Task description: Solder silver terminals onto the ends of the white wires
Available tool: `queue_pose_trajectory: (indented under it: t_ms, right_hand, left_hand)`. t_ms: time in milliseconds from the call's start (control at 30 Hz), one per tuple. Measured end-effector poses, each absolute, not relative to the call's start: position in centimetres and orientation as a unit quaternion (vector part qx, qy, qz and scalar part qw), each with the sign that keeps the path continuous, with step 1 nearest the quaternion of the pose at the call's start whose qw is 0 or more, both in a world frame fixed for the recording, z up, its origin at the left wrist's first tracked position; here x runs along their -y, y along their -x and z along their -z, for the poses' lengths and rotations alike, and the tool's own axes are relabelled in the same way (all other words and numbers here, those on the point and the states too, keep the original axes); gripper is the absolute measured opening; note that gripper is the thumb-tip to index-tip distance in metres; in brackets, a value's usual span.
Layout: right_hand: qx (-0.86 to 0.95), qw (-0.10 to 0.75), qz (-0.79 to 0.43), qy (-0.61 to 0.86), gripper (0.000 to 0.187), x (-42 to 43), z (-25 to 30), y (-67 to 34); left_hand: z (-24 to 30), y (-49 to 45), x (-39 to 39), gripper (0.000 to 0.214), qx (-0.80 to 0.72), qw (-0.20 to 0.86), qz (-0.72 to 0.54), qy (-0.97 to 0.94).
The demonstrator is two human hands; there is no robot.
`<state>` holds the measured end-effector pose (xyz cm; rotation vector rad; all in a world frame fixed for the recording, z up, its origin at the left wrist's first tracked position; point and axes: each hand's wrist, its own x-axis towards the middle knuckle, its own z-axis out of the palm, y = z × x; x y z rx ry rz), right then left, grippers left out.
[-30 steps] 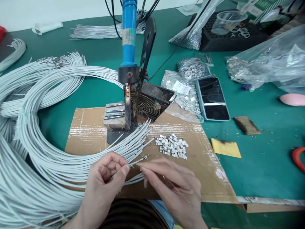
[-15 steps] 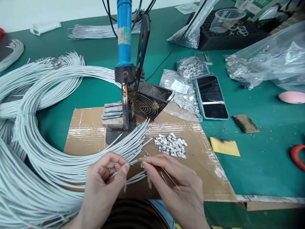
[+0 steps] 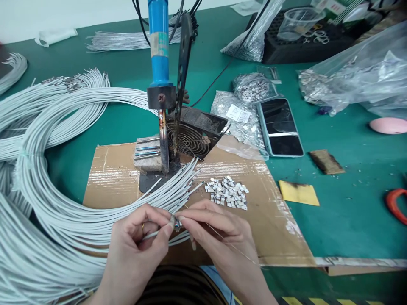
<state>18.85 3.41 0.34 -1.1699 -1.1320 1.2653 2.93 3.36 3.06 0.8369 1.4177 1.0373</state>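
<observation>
My left hand (image 3: 140,245) pinches the end of one thin white wire (image 3: 152,233) between thumb and forefinger. My right hand (image 3: 219,241) meets it fingertip to fingertip, pinching a small metal terminal (image 3: 177,223) at the wire's tip; a thin strand of solder wire (image 3: 229,243) runs across this hand. Both hands hover over the near edge of a cardboard sheet (image 3: 273,220). A fan of white wire ends (image 3: 178,186) lies just beyond them. A small heap of metal terminals (image 3: 227,192) sits to the right of those ends.
A blue-handled soldering iron (image 3: 159,63) stands upright in a clamp by a small black fan (image 3: 190,137). Big coils of white wire (image 3: 47,169) fill the left. Bags of terminals (image 3: 244,123), a phone (image 3: 280,127), yellow sponge (image 3: 299,192) and red-handled tool (image 3: 396,203) lie right.
My right hand has moved left until its fingertips touch the left hand's, bringing the terminal onto the wire tip. The view has shifted slightly.
</observation>
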Motion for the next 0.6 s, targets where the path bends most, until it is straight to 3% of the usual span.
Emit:
queue_pose_trajectory:
  t_ms: [600]
  right_hand:
    - [0.549,0.506,-0.438,0.501,0.027,-3.2,-0.2,-19.0]
  left_hand:
    - [-2.1,-2.4,-3.5,0.016,-0.596,0.555,-0.420,-0.400]
